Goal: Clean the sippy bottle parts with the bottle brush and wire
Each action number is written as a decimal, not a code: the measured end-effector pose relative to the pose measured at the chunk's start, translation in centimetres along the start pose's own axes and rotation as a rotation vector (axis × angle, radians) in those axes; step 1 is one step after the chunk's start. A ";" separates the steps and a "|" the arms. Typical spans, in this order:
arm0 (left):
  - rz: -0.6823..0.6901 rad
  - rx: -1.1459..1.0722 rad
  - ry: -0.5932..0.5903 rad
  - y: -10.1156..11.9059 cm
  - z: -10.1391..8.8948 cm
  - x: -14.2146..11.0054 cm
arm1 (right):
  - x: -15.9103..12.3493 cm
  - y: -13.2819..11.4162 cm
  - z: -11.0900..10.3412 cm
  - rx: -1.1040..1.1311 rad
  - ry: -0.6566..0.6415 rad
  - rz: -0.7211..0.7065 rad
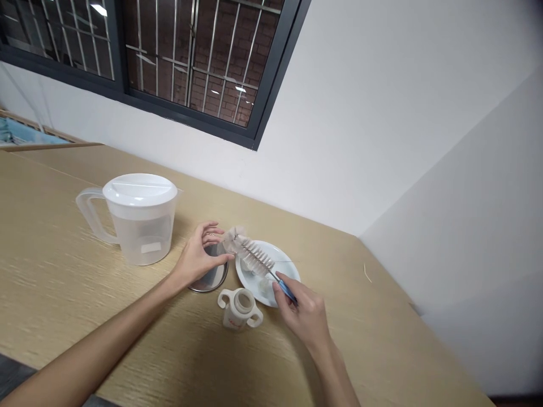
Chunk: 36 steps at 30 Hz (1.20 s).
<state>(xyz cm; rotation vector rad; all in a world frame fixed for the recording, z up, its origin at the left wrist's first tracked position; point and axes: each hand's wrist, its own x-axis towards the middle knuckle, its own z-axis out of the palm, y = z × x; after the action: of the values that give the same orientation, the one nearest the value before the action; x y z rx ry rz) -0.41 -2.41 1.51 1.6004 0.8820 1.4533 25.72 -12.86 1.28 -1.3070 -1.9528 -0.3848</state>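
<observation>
Grip first, left to right: my left hand has thumb and fingers spread, reaching over the dish beside the bristle end; whether a fingertip touches the bristles I cannot tell. My right hand is clamped on the blue handle of the brush, thumb and fingers pinching it close to the wire. Far left, the jug stands upright, lid on, its handle turned left. Next comes the dish, flat on the table, partly hidden under the left hand. Nearer me, between my forearms, the bottle stands upright and uncapped, a hooked handle at each side. Brush slants up leftward from the right hand, its head over the gap between dish and plate. Small pale pieces lie on the plate; too blurred to name. Right of all, a thin strand lies on the table. Handling notes, by judgement: the pinch near the wire gives good aim, but the handle could roll in it, so I'd keep it firm and the wrist loose. Wire stem probably flexes; best to load it along its length, not sideways. Soft bristles may flick drops or catch the plate's rim, so lift them clear before any swing. Bottle looks light and easily knocked; a slow right forearm suits.
</observation>
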 end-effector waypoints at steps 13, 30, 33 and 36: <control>0.046 0.202 0.002 -0.5 -0.3 -0.1 | -0.1 0.3 0.0 -0.004 0.023 0.027; 0.031 0.155 -0.050 -1.1 -0.4 0.2 | -0.2 0.6 0.4 -0.027 -0.049 0.047; 0.016 0.178 -0.055 -1.2 -0.4 0.2 | -0.2 1.3 0.3 -0.097 0.002 0.120; 0.030 0.231 -0.053 -1.0 -0.5 0.1 | -0.1 1.7 0.1 -0.116 0.047 0.150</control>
<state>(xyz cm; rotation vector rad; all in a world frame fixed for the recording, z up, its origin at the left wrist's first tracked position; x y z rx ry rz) -0.93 -1.81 0.68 1.8199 1.0293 1.3622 27.21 -12.16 0.91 -1.4940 -1.8030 -0.4558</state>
